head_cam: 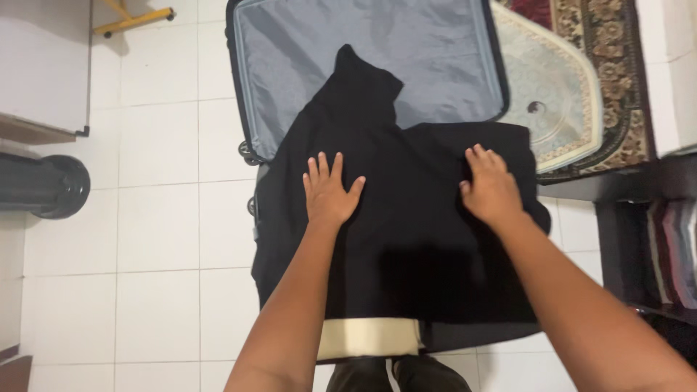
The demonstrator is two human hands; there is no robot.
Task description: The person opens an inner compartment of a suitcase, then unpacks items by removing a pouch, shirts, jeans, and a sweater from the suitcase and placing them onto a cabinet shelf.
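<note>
Hands first: the left hand [330, 192] lies flat, fingers spread wide, palm down on a black garment [406, 239]; the right hand [492, 190] also rests palm down on it, fingers closer together and slightly curled at the cloth near its right edge. Neither hand grips anything — both press on the fabric.

Location of garment: spread over the near half of an open suitcase [363, 51] that sits on a white tiled floor [145, 239]. One narrow part of the garment runs up onto the grey lining of the far half. A pale cream item [370, 337] shows under the garment's near edge.

Progress, as judged: the garment is already laid in the case and largely flattened, though not yet folded to fit — its right side overhangs the case edge. The far half of the case holds nothing else visible.

Surroundings: a patterned rug [617, 80] with a pale mat [552, 94] at upper right, a dark cylindrical object [43, 186] at left.
</note>
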